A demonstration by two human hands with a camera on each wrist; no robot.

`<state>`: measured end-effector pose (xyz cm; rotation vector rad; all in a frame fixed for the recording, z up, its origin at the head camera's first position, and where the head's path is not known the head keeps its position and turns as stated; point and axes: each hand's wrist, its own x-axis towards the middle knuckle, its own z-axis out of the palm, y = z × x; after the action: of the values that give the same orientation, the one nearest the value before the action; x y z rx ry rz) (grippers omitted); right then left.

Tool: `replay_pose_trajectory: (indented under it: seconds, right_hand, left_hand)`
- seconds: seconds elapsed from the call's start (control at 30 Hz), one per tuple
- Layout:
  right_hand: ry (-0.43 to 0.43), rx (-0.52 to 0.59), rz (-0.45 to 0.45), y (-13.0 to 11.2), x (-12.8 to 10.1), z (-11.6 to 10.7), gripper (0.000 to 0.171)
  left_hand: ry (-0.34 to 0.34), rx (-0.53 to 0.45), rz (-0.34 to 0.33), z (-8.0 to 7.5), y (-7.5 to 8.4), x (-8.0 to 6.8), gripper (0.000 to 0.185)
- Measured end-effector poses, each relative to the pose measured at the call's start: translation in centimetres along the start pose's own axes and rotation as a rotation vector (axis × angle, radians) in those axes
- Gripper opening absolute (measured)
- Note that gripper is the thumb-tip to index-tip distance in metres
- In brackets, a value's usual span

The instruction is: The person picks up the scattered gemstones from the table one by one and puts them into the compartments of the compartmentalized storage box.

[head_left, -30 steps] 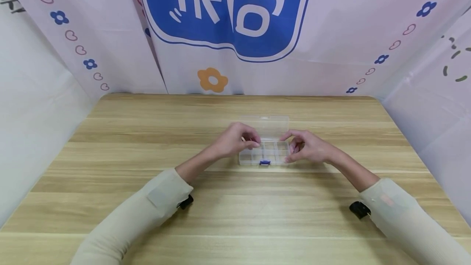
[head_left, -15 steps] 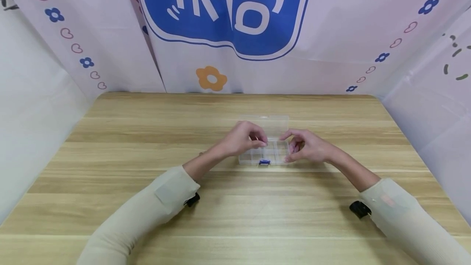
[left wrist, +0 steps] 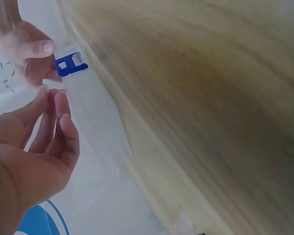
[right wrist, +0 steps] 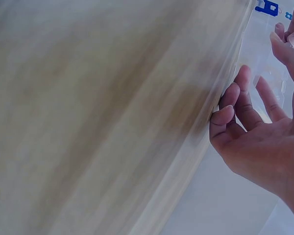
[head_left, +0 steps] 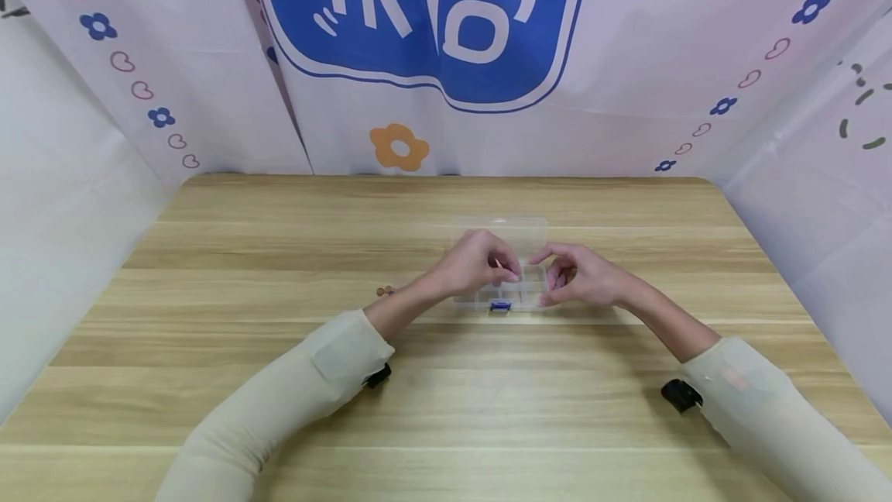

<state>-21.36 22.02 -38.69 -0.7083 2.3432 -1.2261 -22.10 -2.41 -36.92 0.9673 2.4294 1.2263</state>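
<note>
"Where was the box (head_left: pixel 524 306)?"

"On the desk (head_left: pixel 446 409), blue latch (head_left: pixel 500 306) at six o'clock, on the near side."

"And the hands?"

"At three, the right hand (head_left: pixel 581 279) curved its fingers round the box's end, a hold that seemed right for steadying it. Over the box, the left hand (head_left: pixel 481 266) had its fingers narrow, tips together; I couldn't tell whether they pinched anything."

"How best to work there?"

"Low, light tips seemed wise, with knuckles clear of the open lid (head_left: pixel 527 232) at twelve."
</note>
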Motion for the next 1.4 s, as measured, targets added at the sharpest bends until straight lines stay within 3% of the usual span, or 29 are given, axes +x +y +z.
replay_pose_trajectory:
  seconds: [0.53, 1.07, 1.4]
  right_hand:
    - [-0.011, 0.01, -0.017, -0.1, 0.0, -0.1, 0.054]
    - [-0.002, 0.004, -0.001, 0.0, 0.0, 0.0, 0.049]
    - [-0.008, 0.016, -0.007, 0.1, 0.1, 0.0, 0.051]
  left_hand:
    - [-0.012, 0.086, 0.012, 1.1, 0.8, 0.8, 0.004]
    - [-0.064, 0.096, 0.001, 1.8, 1.3, 1.3, 0.004]
    - [-0.028, 0.102, -0.009, 1.3, 1.0, 0.9, 0.008]
